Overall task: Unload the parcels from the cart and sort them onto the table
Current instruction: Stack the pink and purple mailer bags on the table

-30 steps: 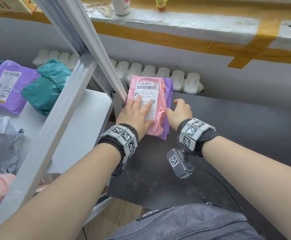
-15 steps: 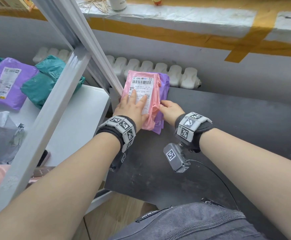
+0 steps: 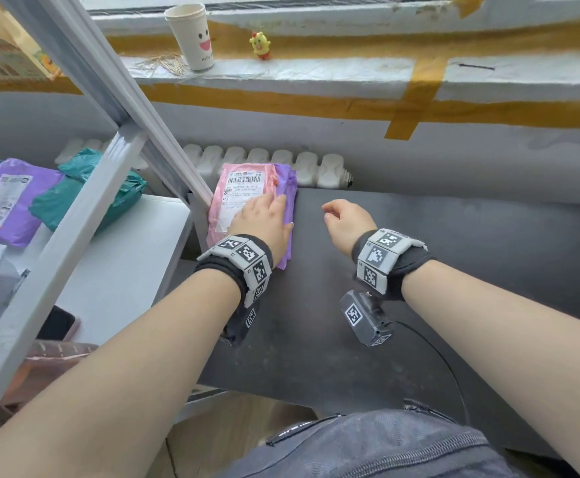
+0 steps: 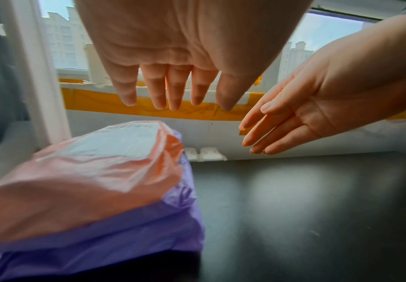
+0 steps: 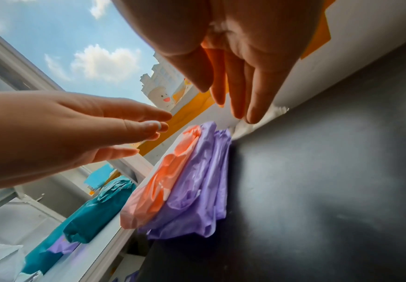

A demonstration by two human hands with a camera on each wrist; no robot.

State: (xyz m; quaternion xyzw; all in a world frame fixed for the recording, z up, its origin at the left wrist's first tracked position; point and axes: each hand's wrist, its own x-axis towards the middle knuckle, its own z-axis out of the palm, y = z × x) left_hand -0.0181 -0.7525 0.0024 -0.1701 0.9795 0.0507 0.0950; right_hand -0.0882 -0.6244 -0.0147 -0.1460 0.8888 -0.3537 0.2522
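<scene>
1. The pink parcel lay stacked on the purple parcel at the counter's left edge, mid-frame, presumably sorted together.
2. The left hand hovered above it, fingers straight; the right hand was apart, fingers relaxed, holding nothing.

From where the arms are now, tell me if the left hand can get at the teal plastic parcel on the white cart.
Probably not directly: the grey metal post slants between the left hand and the teal parcel.

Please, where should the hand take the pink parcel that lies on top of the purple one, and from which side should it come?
Probably at its long right edge, coming from the right over the bare black table. The pink parcel lies flat on the purple parcel, which juts out on that side, and the cart post crowds its left side. Slide fingers between the two bags and pinch only the pink one.
</scene>
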